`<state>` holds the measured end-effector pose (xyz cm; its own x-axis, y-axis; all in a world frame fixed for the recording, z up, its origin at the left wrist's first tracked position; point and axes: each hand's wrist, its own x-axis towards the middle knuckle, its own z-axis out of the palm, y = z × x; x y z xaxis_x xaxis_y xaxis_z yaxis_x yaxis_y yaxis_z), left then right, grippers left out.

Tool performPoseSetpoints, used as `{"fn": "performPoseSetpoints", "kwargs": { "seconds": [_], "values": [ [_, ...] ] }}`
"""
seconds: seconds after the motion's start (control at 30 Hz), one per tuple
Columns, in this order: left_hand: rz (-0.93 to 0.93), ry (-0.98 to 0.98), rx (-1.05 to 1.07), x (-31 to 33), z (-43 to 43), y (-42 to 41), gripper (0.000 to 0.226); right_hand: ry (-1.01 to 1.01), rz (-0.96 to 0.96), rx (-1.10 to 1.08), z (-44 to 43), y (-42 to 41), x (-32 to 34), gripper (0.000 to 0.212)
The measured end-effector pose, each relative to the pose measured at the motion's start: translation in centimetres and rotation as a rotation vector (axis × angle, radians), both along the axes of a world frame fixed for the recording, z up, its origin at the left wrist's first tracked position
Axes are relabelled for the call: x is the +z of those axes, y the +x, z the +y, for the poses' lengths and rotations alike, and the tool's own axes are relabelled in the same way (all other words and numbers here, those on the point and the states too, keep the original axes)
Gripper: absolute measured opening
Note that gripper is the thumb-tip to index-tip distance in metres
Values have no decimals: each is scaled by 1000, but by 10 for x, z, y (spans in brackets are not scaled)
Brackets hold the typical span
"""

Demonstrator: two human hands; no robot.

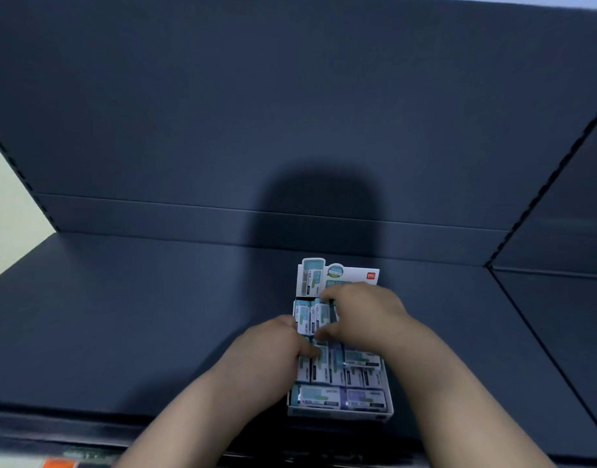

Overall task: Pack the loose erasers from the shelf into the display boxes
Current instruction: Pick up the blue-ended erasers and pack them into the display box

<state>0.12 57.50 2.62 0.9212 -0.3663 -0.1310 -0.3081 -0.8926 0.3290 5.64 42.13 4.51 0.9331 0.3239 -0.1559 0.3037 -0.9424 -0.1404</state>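
A white display box (341,413) stands on the dark shelf (155,315), its printed back flap (337,275) upright. Several wrapped erasers (319,398) in teal, white and purple sleeves fill it in rows. My left hand (273,346) lies over the box's left side, fingers curled against the erasers in the middle rows. My right hand (361,315) covers the far right part of the box, thumb and fingers pinching an eraser (320,315) in the back row. What lies under both palms is hidden.
The shelf's back panel (290,130) rises right behind the box. A second shelf section (560,298) joins at an angle on the right. The shelf's front edge (121,430) runs below the box, with an orange label (59,463) at bottom left.
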Motion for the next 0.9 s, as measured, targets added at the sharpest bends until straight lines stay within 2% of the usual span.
{"fn": "performPoseSetpoints", "kwargs": {
  "seconds": [0.17,0.3,0.43,0.53,0.6,0.73,0.9],
  "values": [
    [33,-13,-4,-2,2,-1,43,50,52,-10,-3,4,1,57],
    [19,-27,11,0,0,0,44,35,-3,13,-2,-1,7,58],
    [-32,-53,89,1,5,2,39,101,-9,29,-16,-20,17,62],
    [-91,-117,139,-1,2,5,37,89,5,74,-20,-38,11,67],
    [-44,-154,111,-3,-5,5,43,103,14,52,-22,-45,4,68],
    [57,-131,35,-8,-12,4,54,129,13,-35,-42,-52,0,43],
    [63,-89,28,-8,-15,6,70,89,-5,-62,-46,-58,-8,32]
  ]
}}
